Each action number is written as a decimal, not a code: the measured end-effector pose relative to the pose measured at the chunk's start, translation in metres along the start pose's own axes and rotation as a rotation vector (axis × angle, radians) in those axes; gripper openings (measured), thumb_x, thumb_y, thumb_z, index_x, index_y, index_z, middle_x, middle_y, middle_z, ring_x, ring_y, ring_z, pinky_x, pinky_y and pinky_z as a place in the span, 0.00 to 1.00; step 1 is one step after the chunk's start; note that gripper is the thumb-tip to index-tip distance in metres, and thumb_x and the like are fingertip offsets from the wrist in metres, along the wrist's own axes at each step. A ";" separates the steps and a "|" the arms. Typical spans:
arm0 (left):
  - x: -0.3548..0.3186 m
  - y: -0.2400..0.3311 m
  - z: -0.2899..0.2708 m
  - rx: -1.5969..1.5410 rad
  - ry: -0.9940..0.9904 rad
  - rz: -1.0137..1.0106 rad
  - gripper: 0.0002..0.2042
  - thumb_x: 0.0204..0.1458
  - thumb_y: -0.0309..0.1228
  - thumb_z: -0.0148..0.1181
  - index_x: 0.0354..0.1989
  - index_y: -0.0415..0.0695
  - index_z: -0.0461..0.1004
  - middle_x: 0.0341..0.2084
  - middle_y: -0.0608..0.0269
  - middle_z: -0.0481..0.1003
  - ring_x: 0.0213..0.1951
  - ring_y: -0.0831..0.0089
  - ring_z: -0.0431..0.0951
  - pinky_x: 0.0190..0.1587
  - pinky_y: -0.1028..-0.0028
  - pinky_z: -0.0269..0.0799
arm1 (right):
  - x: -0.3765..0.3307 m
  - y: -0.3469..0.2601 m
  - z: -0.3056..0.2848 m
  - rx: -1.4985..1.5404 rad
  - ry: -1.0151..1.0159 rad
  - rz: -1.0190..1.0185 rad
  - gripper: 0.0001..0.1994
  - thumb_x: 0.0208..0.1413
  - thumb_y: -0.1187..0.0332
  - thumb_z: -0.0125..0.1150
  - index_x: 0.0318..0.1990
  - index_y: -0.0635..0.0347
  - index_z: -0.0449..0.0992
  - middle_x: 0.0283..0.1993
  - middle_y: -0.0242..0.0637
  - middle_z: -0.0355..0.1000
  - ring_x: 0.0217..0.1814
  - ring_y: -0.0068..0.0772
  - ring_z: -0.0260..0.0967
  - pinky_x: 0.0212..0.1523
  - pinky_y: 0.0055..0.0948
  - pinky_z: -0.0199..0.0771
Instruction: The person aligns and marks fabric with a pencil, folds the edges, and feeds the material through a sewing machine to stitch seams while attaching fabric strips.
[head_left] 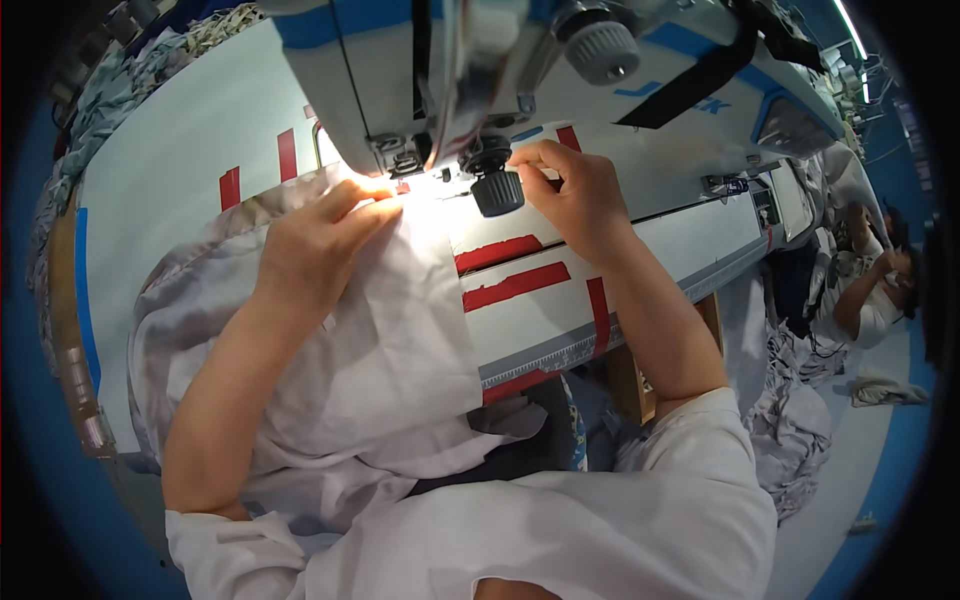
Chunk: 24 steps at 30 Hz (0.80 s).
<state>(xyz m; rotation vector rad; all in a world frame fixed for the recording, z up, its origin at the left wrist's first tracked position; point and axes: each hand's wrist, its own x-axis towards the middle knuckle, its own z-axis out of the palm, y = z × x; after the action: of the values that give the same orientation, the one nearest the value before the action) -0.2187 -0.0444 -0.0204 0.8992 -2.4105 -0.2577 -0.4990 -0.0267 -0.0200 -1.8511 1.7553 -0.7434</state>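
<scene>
Handling pale cloth [400, 330] left of the sewing machine's dark knob [497, 190]
Left of the knob, we have the cloth over the white table [200, 110], loosely folded at its far-left side. Our left hand [310, 245] rests on it, thumb and forefinger pinching the edge near the lit spot; in our judgement, we should hold that edge flat and free the folds of drag. Just right of the knob, our right hand [580, 200] has thumb and forefinger curled; we cannot tell whether they pinch anything. We advise small, even adjustments, fingertips clear of the glare left of the knob.
</scene>
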 end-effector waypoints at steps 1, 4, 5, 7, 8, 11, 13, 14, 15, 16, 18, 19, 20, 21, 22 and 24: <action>-0.001 -0.002 0.004 0.047 -0.017 0.016 0.12 0.48 0.23 0.56 0.41 0.48 0.78 0.41 0.68 0.76 0.43 0.71 0.78 0.40 0.74 0.76 | -0.001 -0.003 0.000 -0.213 0.151 -0.191 0.04 0.54 0.72 0.59 0.36 0.58 0.77 0.27 0.29 0.71 0.27 0.25 0.67 0.24 0.25 0.69; -0.002 -0.003 0.012 0.078 0.094 0.063 0.11 0.49 0.23 0.60 0.41 0.47 0.79 0.41 0.65 0.79 0.42 0.66 0.80 0.43 0.72 0.77 | -0.010 -0.015 0.005 -0.535 0.308 -0.363 0.06 0.51 0.70 0.62 0.37 0.55 0.77 0.45 0.34 0.73 0.48 0.40 0.70 0.40 0.37 0.76; -0.003 -0.003 0.013 0.064 0.083 0.044 0.12 0.48 0.23 0.60 0.42 0.46 0.79 0.42 0.65 0.79 0.43 0.67 0.80 0.44 0.73 0.77 | -0.016 -0.020 0.008 -0.504 0.327 -0.553 0.09 0.51 0.68 0.62 0.41 0.57 0.76 0.50 0.39 0.71 0.54 0.44 0.68 0.49 0.40 0.72; -0.005 -0.003 0.013 0.081 0.044 0.041 0.12 0.48 0.23 0.60 0.42 0.46 0.79 0.41 0.65 0.79 0.43 0.66 0.80 0.44 0.73 0.77 | -0.027 -0.029 0.018 -0.452 0.131 -0.661 0.18 0.52 0.64 0.63 0.48 0.62 0.73 0.57 0.48 0.67 0.64 0.49 0.61 0.62 0.44 0.62; -0.005 -0.003 0.012 0.074 0.047 0.033 0.12 0.47 0.23 0.60 0.42 0.45 0.79 0.41 0.65 0.79 0.43 0.66 0.80 0.44 0.73 0.77 | -0.032 -0.033 0.024 -0.436 -0.097 -0.643 0.23 0.52 0.61 0.63 0.52 0.66 0.70 0.60 0.52 0.65 0.68 0.49 0.57 0.67 0.45 0.56; -0.004 -0.004 0.011 0.115 0.019 0.052 0.12 0.47 0.22 0.60 0.42 0.45 0.79 0.41 0.64 0.79 0.42 0.65 0.80 0.43 0.72 0.76 | -0.040 -0.034 0.035 -0.325 -0.107 -0.530 0.29 0.52 0.57 0.63 0.56 0.70 0.66 0.63 0.54 0.61 0.70 0.48 0.54 0.69 0.44 0.52; -0.004 -0.004 0.011 0.066 0.029 0.031 0.12 0.47 0.21 0.60 0.42 0.45 0.79 0.41 0.63 0.79 0.40 0.62 0.80 0.40 0.69 0.76 | -0.041 -0.032 0.038 -0.375 -0.074 -0.528 0.30 0.52 0.57 0.63 0.56 0.72 0.66 0.63 0.55 0.61 0.70 0.48 0.54 0.69 0.44 0.52; -0.004 -0.004 0.011 0.051 0.032 0.024 0.12 0.47 0.21 0.60 0.41 0.45 0.79 0.41 0.62 0.78 0.39 0.62 0.79 0.40 0.69 0.76 | -0.042 -0.030 0.039 -0.409 -0.048 -0.557 0.31 0.52 0.56 0.63 0.57 0.73 0.65 0.63 0.55 0.61 0.70 0.49 0.54 0.69 0.44 0.53; -0.003 -0.004 0.011 0.066 -0.029 -0.010 0.12 0.47 0.20 0.60 0.41 0.44 0.79 0.41 0.62 0.78 0.39 0.61 0.79 0.39 0.68 0.75 | -0.042 -0.028 0.039 -0.357 -0.035 -0.563 0.31 0.52 0.56 0.63 0.57 0.73 0.65 0.62 0.55 0.61 0.69 0.49 0.55 0.69 0.43 0.53; -0.003 -0.004 0.010 0.061 -0.027 -0.004 0.12 0.47 0.20 0.60 0.41 0.44 0.79 0.41 0.62 0.78 0.39 0.61 0.79 0.39 0.68 0.75 | -0.043 -0.026 0.039 -0.375 -0.064 -0.522 0.31 0.52 0.56 0.63 0.57 0.73 0.65 0.62 0.55 0.61 0.69 0.49 0.55 0.69 0.43 0.53; -0.004 -0.004 0.008 0.120 -0.063 0.017 0.13 0.47 0.20 0.60 0.41 0.44 0.79 0.41 0.62 0.78 0.38 0.61 0.79 0.38 0.68 0.76 | -0.044 -0.025 0.038 -0.358 -0.017 -0.573 0.32 0.52 0.56 0.63 0.57 0.73 0.65 0.62 0.55 0.62 0.69 0.49 0.55 0.69 0.43 0.53; -0.004 -0.004 0.006 0.132 -0.050 0.059 0.14 0.46 0.19 0.59 0.42 0.44 0.78 0.41 0.63 0.78 0.38 0.62 0.79 0.38 0.68 0.76 | -0.044 -0.026 0.038 -0.344 -0.032 -0.562 0.31 0.52 0.56 0.63 0.57 0.72 0.66 0.62 0.55 0.62 0.69 0.49 0.55 0.68 0.43 0.53; -0.004 -0.004 0.005 0.137 -0.065 0.037 0.14 0.46 0.19 0.59 0.42 0.44 0.78 0.41 0.63 0.78 0.38 0.62 0.79 0.38 0.68 0.76 | -0.044 -0.026 0.038 -0.336 -0.039 -0.537 0.31 0.52 0.56 0.63 0.57 0.72 0.66 0.62 0.55 0.62 0.69 0.49 0.55 0.68 0.43 0.53; -0.004 -0.004 0.003 0.127 -0.096 0.032 0.15 0.46 0.19 0.59 0.43 0.44 0.78 0.42 0.63 0.78 0.38 0.63 0.79 0.39 0.69 0.75 | -0.044 -0.027 0.037 -0.330 -0.005 -0.555 0.31 0.50 0.56 0.65 0.56 0.71 0.65 0.57 0.54 0.64 0.65 0.52 0.58 0.68 0.45 0.54; -0.004 -0.003 0.002 0.113 -0.111 0.040 0.15 0.45 0.19 0.58 0.44 0.45 0.78 0.42 0.64 0.78 0.39 0.64 0.79 0.40 0.69 0.75 | -0.043 -0.029 0.038 -0.324 0.029 -0.574 0.32 0.49 0.57 0.66 0.56 0.69 0.65 0.52 0.52 0.67 0.61 0.55 0.61 0.67 0.48 0.55; -0.003 -0.002 0.000 0.124 -0.114 0.053 0.16 0.45 0.19 0.57 0.45 0.44 0.78 0.43 0.64 0.78 0.41 0.64 0.79 0.42 0.70 0.75 | -0.039 -0.031 0.038 -0.344 0.032 -0.580 0.28 0.50 0.58 0.64 0.53 0.69 0.67 0.53 0.52 0.67 0.62 0.51 0.61 0.67 0.48 0.55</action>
<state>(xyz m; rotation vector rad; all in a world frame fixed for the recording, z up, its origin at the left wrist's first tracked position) -0.2158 -0.0439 -0.0227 0.8957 -2.5757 -0.1444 -0.4515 0.0132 -0.0296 -2.6499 1.4301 -0.7016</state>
